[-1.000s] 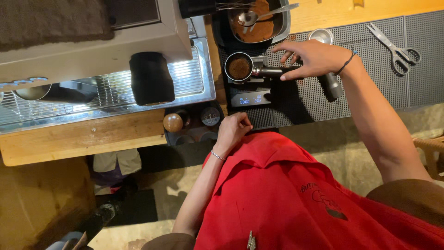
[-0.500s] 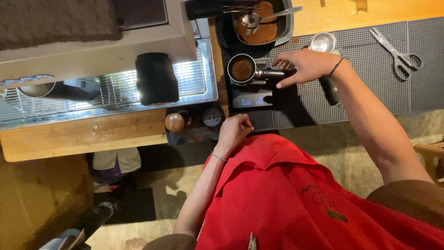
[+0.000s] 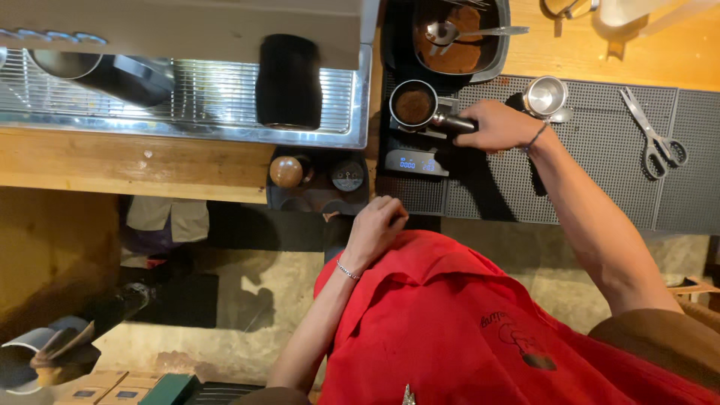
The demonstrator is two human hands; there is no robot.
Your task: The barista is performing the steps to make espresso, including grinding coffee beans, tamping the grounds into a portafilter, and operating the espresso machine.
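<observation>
My right hand grips the handle of a portafilter, whose basket is full of brown ground coffee. The portafilter rests on a small black scale with a lit display, on a dark rubber counter mat. My left hand hangs loosely curled against my red apron, below the counter edge, holding nothing. A thin bracelet circles the left wrist.
An espresso machine with a steel drip tray and a black group head fills the left. A tub of coffee grounds with a spoon sits behind the scale. A small metal cup, scissors, and two tampers lie nearby.
My right hand has closed around the portafilter handle, where its fingers were spread over it a second ago. The left hand has stayed by the apron.
</observation>
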